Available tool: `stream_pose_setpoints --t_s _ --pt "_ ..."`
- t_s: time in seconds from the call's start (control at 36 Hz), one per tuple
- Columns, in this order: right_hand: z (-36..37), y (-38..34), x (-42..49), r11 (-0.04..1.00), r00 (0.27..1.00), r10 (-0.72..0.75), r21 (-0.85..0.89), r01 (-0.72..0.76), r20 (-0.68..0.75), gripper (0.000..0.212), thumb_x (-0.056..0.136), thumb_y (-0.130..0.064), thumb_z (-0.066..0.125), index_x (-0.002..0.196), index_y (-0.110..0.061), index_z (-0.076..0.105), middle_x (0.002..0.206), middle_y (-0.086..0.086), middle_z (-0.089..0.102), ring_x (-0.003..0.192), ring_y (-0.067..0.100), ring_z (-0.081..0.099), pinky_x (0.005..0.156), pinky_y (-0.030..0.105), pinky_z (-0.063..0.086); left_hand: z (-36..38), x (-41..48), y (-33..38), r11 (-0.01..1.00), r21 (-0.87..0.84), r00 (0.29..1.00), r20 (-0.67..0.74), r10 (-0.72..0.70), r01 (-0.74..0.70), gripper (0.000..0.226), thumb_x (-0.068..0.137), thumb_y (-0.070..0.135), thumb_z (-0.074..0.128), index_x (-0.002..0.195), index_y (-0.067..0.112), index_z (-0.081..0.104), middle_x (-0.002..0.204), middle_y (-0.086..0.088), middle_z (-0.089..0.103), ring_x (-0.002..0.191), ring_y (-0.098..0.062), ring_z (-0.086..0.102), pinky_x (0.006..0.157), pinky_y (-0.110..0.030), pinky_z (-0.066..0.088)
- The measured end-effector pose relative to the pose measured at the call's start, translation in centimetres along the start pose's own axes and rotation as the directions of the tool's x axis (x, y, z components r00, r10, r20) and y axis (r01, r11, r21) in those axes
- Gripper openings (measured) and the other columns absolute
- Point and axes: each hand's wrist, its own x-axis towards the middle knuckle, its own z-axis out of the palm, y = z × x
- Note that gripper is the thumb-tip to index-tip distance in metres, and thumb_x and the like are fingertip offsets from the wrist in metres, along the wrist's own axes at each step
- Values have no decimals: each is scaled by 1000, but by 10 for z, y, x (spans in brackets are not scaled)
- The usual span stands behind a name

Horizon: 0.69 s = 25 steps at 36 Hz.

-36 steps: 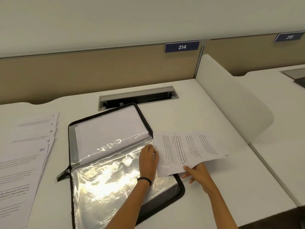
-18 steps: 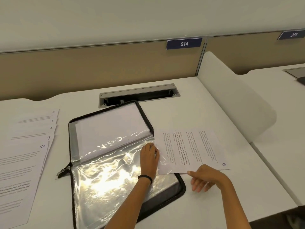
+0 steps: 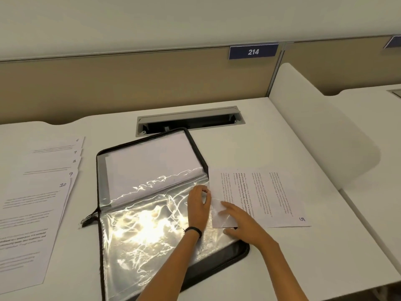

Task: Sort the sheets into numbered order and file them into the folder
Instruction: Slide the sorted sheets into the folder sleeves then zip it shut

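Your left hand (image 3: 198,206) pinches the edge of the sleeve (image 3: 152,231) to hold it open; your right hand (image 3: 239,219), fingers flat, presses sheet 5 (image 3: 271,196) inward.

Left hand (image 3: 198,206) curled, pinching folder sleeve (image 3: 152,227) edge; right hand (image 3: 238,218) palm-down just beside, fingers straight; both forearms extended from near desk (image 3: 293,263) edge.
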Motion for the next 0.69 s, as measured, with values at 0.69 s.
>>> stream_pose_setpoints --t_s 0.69 --pt "-1 13 -10 997 999 32 -66 -33 -22 68 92 -8 53 148 -27 20 145 -23 16 132 -7 15 107 8 8 -12 0 11 999 -44 999 37 -18 20 8 91 11 56 85 17 56 89 13 56 87 -4 51 77 -19 42"
